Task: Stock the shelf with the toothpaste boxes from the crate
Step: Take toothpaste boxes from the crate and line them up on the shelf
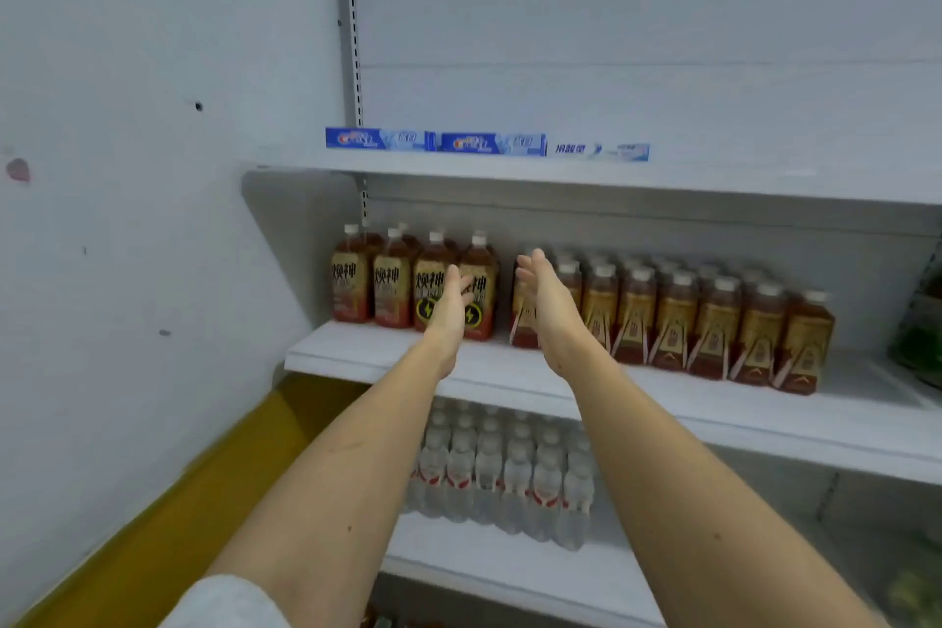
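Toothpaste boxes are nowhere near the person's hands at this moment; both arms reach forward with nothing in them. The left hand (451, 316) and right hand (548, 306) are held up in front of the middle shelf, palms facing each other, fingers straight and loose with a gap between them. I would guess they are either letting go or getting ready for the next box.

Behind the hands stand brown tea bottles (415, 283), with clear water bottles (504, 469) on the shelf below.

Higher and further back, three toothpaste boxes (487, 144) lie end to end along the front left of the upper shelf (764, 181), labels outward, probably so shoppers can read them. They sit well above the fingertips. The crate is not in view.
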`<act>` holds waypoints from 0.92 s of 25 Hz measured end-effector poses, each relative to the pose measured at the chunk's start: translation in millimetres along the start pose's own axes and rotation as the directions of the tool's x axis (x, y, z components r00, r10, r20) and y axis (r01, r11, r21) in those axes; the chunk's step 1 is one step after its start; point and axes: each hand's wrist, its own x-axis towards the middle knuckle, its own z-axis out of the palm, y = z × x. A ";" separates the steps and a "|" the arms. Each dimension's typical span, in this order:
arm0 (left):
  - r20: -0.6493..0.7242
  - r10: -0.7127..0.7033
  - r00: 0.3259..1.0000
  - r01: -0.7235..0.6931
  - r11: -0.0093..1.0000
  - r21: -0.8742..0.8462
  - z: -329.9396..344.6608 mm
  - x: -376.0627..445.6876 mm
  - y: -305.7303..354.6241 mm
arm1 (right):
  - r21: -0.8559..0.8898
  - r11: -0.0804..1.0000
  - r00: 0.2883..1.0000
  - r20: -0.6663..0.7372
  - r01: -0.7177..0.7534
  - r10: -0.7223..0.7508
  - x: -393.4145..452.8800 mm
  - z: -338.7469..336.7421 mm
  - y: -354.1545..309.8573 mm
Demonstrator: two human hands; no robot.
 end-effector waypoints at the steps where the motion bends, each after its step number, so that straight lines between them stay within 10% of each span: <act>1: 0.003 -0.036 0.999 0.036 0.999 0.007 -5.5 -8.9 -16.4 | -0.001 0.999 0.999 -0.014 -0.052 0.052 -11.3 1.8 16.8; 23: -0.075 -0.620 0.781 0.624 0.779 0.061 17.5 -151.9 -352.8 | -0.071 0.721 0.720 0.053 -0.689 0.692 -158.7 -59.6 340.9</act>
